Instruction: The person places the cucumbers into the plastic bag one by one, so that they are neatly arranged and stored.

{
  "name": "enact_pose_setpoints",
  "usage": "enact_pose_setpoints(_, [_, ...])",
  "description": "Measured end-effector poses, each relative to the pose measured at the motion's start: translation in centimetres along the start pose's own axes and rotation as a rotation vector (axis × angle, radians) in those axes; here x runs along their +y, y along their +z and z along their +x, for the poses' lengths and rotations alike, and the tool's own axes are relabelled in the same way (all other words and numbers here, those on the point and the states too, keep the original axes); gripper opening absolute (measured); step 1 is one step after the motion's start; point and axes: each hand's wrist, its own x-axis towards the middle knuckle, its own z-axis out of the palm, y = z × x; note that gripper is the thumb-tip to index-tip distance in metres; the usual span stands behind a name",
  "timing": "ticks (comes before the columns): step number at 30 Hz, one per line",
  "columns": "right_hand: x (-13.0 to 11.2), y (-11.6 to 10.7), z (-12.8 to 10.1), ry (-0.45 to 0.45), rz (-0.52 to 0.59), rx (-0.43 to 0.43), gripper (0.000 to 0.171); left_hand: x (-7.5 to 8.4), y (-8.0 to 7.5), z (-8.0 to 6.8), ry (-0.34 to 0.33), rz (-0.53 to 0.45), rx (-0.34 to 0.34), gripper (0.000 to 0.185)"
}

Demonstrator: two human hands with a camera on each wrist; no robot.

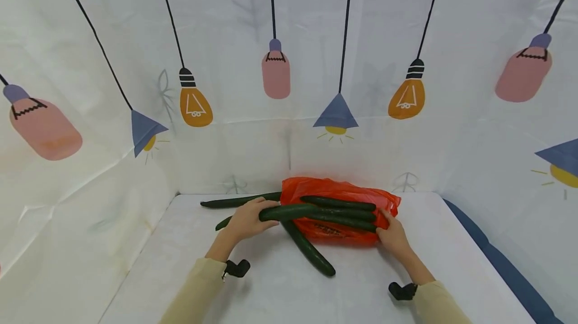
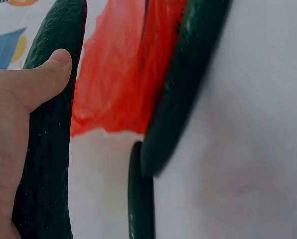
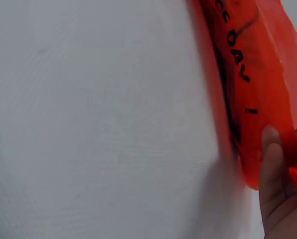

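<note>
We see our left hand (image 1: 247,219) curled around one end of a cucumber (image 1: 298,211) that lies across the red plastic bag (image 1: 336,191), with more cucumbers on it. Our right hand (image 1: 394,236) pinches the bag's right edge. Another cucumber (image 1: 309,250) juts from under the bag onto the white table (image 1: 271,294). Tugging the thin bag could, we judge, roll the cucumbers off.

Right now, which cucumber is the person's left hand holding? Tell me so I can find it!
Find the orange plastic bag at the back of the white table. Several long dark cucumbers lie on and around it. The held cucumber is the one with the left hand wrapped round its end, jutting off the bag's left edge; the others lie untouched.
</note>
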Motion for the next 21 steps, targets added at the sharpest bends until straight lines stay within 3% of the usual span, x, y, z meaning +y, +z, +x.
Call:
enact_pose_setpoints(5, [-0.1,-0.5,-0.1,0.022,0.006,-0.059,0.073,1.8,0.9,2.6,0.037,-0.013,-0.024,0.046])
enact_pose_setpoints(11, [0.5,0.1,-0.5,-0.001,-0.007,-0.026,0.069,2.8,2.1,5.1,0.08,-0.024,-0.077,0.049])
enact_pose_setpoints(16, [1.1,0.1,-0.7,0.009,-0.039,-0.051,0.069,3.8,2.7,7.3,0.131,-0.021,-0.105,0.051])
enact_pose_setpoints(21, [1.3,-0.1,-1.0,0.028,-0.025,-0.038,0.068,5.4,3.2,9.4,0.13,-0.017,-0.158,0.052])
